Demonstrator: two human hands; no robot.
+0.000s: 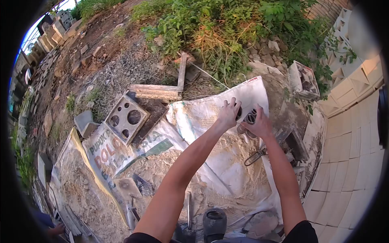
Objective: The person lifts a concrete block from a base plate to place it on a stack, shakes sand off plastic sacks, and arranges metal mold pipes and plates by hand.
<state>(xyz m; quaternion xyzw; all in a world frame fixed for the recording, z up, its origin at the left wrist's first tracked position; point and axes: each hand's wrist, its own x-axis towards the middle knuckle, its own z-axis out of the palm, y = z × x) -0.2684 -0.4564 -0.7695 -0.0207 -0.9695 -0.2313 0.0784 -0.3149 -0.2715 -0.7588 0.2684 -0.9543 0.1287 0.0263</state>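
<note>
My left hand (229, 114) is closed round a dark, round, hollow piece (239, 112), mostly hidden by the fingers. Right beside it, my right hand (260, 124) grips a dark ring-shaped piece (251, 117) with an open centre. Both hands are close together above a white printed sack sheet (227, 97). A brownish rounded piece (242, 129) shows just under my right hand; whether it is held I cannot tell. Below that hand lies a looped metal tool (254, 158).
A square block mold (140, 113) with round holes lies on the sheet at left. Near my sandalled foot (214, 222) are a metal bar (189, 208) and a flat square plate (127, 188). Stacked pale blocks (344, 158) stand right. Another person's hand (56, 229) shows lower left.
</note>
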